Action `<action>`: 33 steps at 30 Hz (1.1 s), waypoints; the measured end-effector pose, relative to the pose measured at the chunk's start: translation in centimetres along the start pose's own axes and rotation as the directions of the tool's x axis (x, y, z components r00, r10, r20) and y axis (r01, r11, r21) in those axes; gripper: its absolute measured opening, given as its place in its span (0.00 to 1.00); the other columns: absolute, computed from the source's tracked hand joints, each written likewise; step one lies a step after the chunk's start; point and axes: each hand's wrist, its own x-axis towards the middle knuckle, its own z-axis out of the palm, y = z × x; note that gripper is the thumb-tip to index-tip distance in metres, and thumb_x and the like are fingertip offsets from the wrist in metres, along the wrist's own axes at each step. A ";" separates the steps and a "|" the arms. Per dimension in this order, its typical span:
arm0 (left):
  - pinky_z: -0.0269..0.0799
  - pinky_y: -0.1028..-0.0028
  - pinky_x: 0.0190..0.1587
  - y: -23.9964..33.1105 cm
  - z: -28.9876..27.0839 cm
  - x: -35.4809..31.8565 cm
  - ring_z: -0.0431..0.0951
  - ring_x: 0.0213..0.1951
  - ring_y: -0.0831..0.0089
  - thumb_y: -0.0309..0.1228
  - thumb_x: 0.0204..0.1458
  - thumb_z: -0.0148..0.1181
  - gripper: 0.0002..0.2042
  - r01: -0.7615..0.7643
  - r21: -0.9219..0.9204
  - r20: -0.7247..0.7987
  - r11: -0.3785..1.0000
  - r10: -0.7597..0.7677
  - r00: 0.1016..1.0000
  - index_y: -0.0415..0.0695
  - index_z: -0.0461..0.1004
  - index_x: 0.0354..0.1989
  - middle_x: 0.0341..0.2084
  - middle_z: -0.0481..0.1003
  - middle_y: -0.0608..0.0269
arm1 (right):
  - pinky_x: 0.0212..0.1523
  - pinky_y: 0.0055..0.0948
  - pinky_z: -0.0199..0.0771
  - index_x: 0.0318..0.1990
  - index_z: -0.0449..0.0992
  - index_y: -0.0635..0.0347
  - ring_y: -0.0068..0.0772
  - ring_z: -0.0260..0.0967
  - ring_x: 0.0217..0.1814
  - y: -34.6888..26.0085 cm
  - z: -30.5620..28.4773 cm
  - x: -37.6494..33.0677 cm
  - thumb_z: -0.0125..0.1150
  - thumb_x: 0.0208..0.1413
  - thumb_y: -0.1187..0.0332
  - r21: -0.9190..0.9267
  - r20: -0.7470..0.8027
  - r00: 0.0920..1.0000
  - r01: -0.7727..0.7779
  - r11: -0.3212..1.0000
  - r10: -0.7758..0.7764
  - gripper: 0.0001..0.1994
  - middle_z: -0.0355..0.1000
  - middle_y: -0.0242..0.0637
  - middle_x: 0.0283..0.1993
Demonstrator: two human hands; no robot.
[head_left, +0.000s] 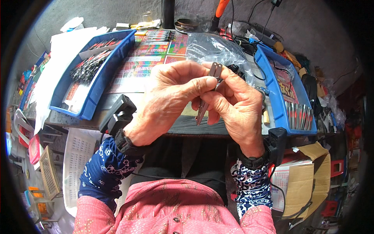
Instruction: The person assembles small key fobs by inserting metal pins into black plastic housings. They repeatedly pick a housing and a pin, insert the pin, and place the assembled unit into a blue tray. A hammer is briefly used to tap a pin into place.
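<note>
From my end of the link I look down on a cluttered bench (99,110) set against a grey wall (117,11). The left hand (165,91) and the right hand (240,99) meet over its near side, each narrowed in a pinch on a slim dark metal strip (215,70). The strip stands tilted between them, its upper end showing above the fingertips and its lower end below.

Behind the hands I see a colourful printed sheet (142,62) spread on the top, with a row of slim dark pieces (159,36) at its far side and a crumpled clear plastic bag (206,46) to the right. A blue tray sits on each side: the left tray (98,86) has slim pieces and a dark heap in it, the right tray (272,93) a packed row at its near end. Cables (269,19) trail at the back near an orange handle (222,8). Below bench level, I make out a white slatted basket (74,167) on the left and an open cardboard box (302,183) on the right.
</note>
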 end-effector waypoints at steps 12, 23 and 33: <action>0.70 0.81 0.29 -0.6 0.0 -0.2 0.75 0.28 0.82 0.31 0.56 0.64 0.08 0.017 0.023 0.011 1.000 -0.017 1.000 0.40 0.78 0.39 0.28 0.79 0.67 | 0.22 0.15 0.70 0.60 0.70 0.65 0.19 0.73 0.28 1.5 -0.1 -0.5 0.61 0.59 0.75 0.026 -0.021 1.000 -0.009 1.000 0.010 0.21 0.77 0.35 0.32; 0.70 0.81 0.32 -1.9 -0.6 -0.4 0.75 0.31 0.84 0.31 0.57 0.64 0.06 0.164 -0.018 0.012 0.986 -0.164 0.986 0.43 0.78 0.38 0.30 0.78 0.69 | 0.20 0.15 0.69 0.59 0.69 0.67 0.21 0.76 0.29 2.6 -0.3 -0.7 0.61 0.60 0.74 0.090 0.035 0.994 -0.102 0.991 0.099 0.20 0.78 0.37 0.34; 0.69 0.84 0.31 -3.9 -1.4 -0.9 0.75 0.30 0.85 0.32 0.57 0.64 0.06 0.264 -0.100 -0.016 0.959 -0.267 0.963 0.45 0.77 0.37 0.29 0.78 0.72 | 0.17 0.12 0.67 0.55 0.72 0.67 0.14 0.71 0.23 3.8 0.0 -1.2 0.61 0.60 0.73 0.141 0.046 0.967 -0.255 0.957 0.251 0.17 0.79 0.36 0.31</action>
